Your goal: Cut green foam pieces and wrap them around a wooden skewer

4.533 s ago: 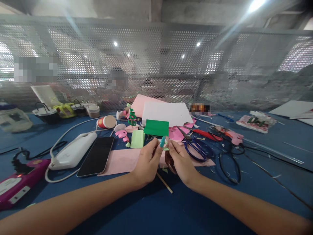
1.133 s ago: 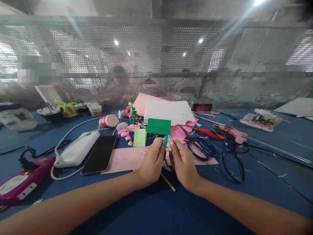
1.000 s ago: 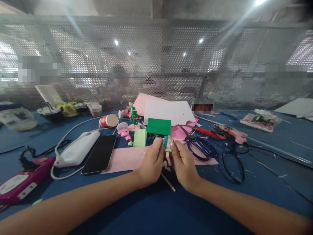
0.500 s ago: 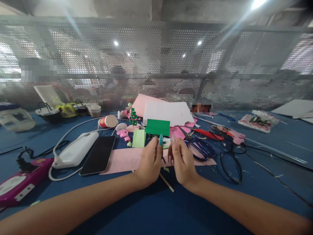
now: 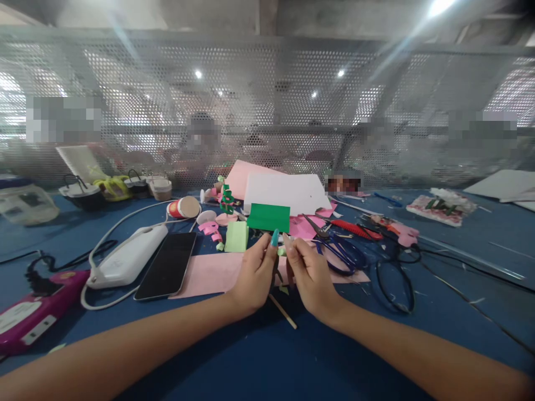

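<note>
My left hand (image 5: 254,275) and my right hand (image 5: 315,278) are raised close together over a pale pink paper strip (image 5: 209,273). Both have their fingers curled and thumbs up, the left thumb with a long teal nail. The thumb tips nearly meet. Whatever the fingers pinch is too small or hidden to name. A thin wooden stick (image 5: 286,314) shows below and between my hands, its upper end out of sight. Just beyond them are a folded green paper (image 5: 268,218) and a light green paper piece (image 5: 236,237). Blue-handled scissors (image 5: 345,257) lie beside my right hand.
Left of the strip are a black phone (image 5: 167,266), a white power bank (image 5: 129,256) and a purple power strip (image 5: 42,312). Red-handled pliers (image 5: 355,229) and a black cable (image 5: 412,295) lie right. White paper (image 5: 286,192) stands behind, before a perforated metal screen (image 5: 267,100).
My right hand has shifted slightly left, bringing the thumb tips closer together. The left hand has barely moved, and the things on the table stay as they were.
</note>
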`<state>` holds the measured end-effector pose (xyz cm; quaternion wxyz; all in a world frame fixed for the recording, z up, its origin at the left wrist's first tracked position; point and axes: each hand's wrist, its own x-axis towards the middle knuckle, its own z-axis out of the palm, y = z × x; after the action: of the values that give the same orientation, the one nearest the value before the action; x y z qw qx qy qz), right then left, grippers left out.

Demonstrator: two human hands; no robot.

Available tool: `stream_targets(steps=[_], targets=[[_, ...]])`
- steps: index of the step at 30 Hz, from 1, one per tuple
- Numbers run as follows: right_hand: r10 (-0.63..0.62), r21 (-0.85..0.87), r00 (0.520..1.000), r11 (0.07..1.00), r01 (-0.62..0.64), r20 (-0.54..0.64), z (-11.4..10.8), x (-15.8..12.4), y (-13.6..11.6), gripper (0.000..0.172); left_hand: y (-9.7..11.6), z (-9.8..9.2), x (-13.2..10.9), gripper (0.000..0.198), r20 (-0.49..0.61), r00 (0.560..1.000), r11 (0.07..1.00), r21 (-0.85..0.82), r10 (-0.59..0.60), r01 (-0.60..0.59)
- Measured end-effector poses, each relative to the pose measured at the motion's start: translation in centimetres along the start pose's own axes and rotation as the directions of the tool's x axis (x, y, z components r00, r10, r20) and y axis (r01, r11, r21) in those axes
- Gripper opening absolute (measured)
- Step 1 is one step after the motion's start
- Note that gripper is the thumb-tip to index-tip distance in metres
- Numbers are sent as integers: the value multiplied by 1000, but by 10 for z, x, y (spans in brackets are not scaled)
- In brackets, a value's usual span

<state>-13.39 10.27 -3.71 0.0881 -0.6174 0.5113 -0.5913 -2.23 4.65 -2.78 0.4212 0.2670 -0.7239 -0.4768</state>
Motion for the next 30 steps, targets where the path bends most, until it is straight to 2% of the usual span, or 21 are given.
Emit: stream_targets(steps=[4, 7, 13, 19, 25, 30], targets=[[32, 7, 999, 999, -32, 22, -1, 1, 3, 31, 0, 0, 1, 29, 88, 994, 989, -126, -64, 74], [34, 41, 998, 999, -36, 60, -2, 2, 2, 32, -2, 1, 1, 30, 93, 993, 981, -173, -71, 87], [53, 59, 996, 997, -58, 78, -3, 3, -2, 30, -1, -1, 0, 29, 34, 999, 999, -38, -3, 4], [44, 102, 991, 993, -57, 126, -4, 4, -3, 29, 2, -3, -1, 28, 67, 993, 989, 108, 99, -106], [93, 213, 974, 967, -137, 206, -4, 5, -3, 27, -1, -3, 0, 30, 43, 997, 996, 59, 63, -65], [103, 160, 988, 980, -120, 111, 3, 2, -6, 27, -3, -2, -1, 27, -4, 997, 995, 61, 77, -77]])
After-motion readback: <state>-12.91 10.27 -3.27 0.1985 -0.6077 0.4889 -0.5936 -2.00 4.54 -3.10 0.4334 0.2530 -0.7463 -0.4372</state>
